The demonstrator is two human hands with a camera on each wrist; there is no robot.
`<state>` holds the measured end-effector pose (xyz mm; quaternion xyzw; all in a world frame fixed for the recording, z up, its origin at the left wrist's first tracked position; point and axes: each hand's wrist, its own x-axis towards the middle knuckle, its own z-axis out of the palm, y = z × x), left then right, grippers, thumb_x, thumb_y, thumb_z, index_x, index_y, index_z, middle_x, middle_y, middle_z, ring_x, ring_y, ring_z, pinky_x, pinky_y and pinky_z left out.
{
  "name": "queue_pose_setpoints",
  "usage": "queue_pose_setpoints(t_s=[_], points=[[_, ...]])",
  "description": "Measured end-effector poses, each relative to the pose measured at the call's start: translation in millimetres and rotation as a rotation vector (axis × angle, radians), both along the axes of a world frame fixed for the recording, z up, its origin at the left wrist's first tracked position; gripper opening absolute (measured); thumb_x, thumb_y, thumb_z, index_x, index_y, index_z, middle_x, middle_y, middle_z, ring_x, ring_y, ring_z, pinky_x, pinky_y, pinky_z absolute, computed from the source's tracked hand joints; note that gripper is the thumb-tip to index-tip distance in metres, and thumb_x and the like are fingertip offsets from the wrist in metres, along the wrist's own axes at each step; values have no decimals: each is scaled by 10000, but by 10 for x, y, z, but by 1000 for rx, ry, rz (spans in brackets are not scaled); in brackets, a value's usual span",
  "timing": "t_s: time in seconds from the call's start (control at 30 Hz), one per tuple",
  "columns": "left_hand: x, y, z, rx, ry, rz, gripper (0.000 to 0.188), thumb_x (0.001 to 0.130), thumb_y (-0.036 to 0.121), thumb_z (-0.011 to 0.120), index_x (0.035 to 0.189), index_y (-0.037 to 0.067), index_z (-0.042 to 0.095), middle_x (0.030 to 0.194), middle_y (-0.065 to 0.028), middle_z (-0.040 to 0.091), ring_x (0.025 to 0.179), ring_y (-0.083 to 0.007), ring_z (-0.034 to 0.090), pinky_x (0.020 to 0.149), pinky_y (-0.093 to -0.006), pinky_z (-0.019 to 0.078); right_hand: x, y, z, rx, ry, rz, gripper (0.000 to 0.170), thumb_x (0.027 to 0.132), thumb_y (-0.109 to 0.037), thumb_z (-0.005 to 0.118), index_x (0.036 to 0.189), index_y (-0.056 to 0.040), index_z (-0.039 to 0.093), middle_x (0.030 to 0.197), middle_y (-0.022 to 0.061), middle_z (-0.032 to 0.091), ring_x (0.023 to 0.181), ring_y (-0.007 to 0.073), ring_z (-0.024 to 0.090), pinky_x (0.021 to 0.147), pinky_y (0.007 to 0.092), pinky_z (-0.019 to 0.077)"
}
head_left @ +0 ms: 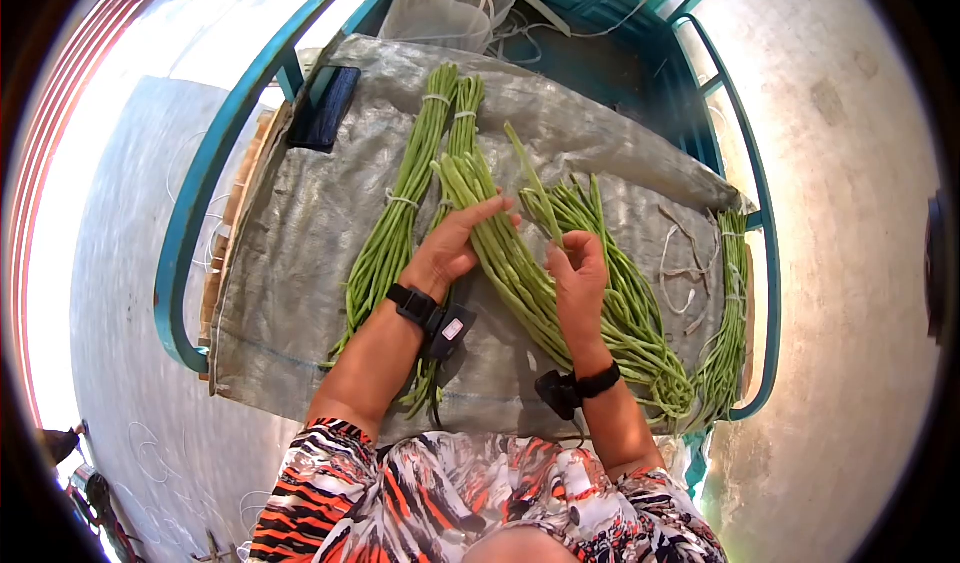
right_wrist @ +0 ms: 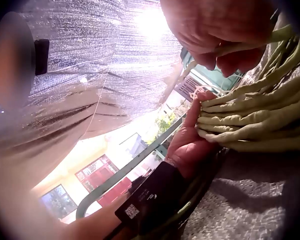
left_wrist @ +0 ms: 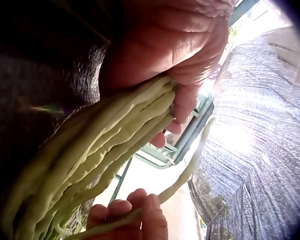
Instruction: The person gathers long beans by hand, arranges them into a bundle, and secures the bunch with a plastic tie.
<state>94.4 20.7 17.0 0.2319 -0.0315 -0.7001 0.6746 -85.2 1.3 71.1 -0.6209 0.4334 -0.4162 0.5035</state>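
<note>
My left hand (head_left: 452, 250) grips a bunch of long green beans (head_left: 512, 275) near its upper end, with the thumb and fingers around it. In the left wrist view the bean ends (left_wrist: 157, 95) lie close together against the palm. My right hand (head_left: 580, 288) is just right of the bunch, pinching a single long bean (head_left: 537, 185) between thumb and fingers. That bean points up and away, its tip free, as the right wrist view also shows beside the right hand (right_wrist: 222, 30). More loose beans (head_left: 625, 283) lie under and beyond the right hand.
Two tied bean bundles (head_left: 402, 201) lie at the left, another tied bundle (head_left: 733, 303) at the right edge. White ties (head_left: 682, 273) rest on the grey sheet (head_left: 285, 253). A dark phone-like slab (head_left: 327, 110), clear buckets (head_left: 437, 21) and teal cart rails (head_left: 222, 158) border the area.
</note>
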Motion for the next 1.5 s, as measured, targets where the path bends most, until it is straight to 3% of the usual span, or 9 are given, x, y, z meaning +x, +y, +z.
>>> queue_pose_setpoints(t_s=[0.13,0.3,0.37,0.7,0.83,0.97,1.1,1.23,1.5], points=[[2,-26,-74,-30,-18,20,329,900,223,661,1168,88,525,985,-50,614,930,-232,628,837,-425,548,132,46,-156,-88,145,-27,171,836,-69,655,960,-39,540,827,1,538,719,89,494,663,249,431],[4,-37,-48,-18,1,13,354,892,209,671,1177,71,513,959,-55,601,895,-220,620,800,-403,552,222,163,-126,-347,511,-12,178,782,-98,655,932,-89,560,903,111,603,820,329,608,687,412,484],[-35,-33,-2,9,-59,56,237,866,184,699,1037,68,582,887,-47,610,810,-198,633,703,-348,563,255,187,-151,-428,534,1,186,783,-107,662,938,-93,560,905,110,603,805,330,608,664,416,483],[-3,-46,-55,-8,18,5,145,900,181,663,984,88,591,790,4,613,742,-166,626,710,-356,552,-631,343,236,-404,848,164,166,896,-266,606,893,-101,616,754,118,622,663,336,610,584,408,468],[11,-24,-23,-30,50,-19,126,916,189,641,977,93,586,785,10,606,730,-151,619,704,-339,545,-1299,265,468,-281,1089,-100,168,895,-256,607,880,-92,641,727,114,626,634,333,598,575,408,463],[-2,-14,2,-80,71,-26,131,925,197,626,993,91,586,782,17,596,737,-139,612,734,-334,532,-1647,137,399,-466,1090,-337,194,859,-226,649,956,-60,620,912,130,640,808,326,606,701,406,471],[-1,-28,-56,-160,74,-43,115,930,198,616,982,96,600,802,16,605,764,-146,620,790,-351,539,-1116,163,325,-696,873,-87,523,765,-251,746,1187,-28,532,1164,186,570,1047,365,541,916,442,409],[9,-6,23,-176,43,-51,151,895,233,657,896,89,610,869,-35,646,825,-172,642,832,-372,551,-278,346,232,-712,750,149,892,642,-333,826,1366,-35,398,1135,178,581,1033,354,552,943,449,379],[38,-29,-36,-235,148,-69,195,917,224,626,1042,76,605,1002,-85,631,929,-254,644,907,-425,526,115,333,-267,-519,814,119,798,626,-123,774,1329,-82,397,956,149,625,853,357,618,686,451,493]])
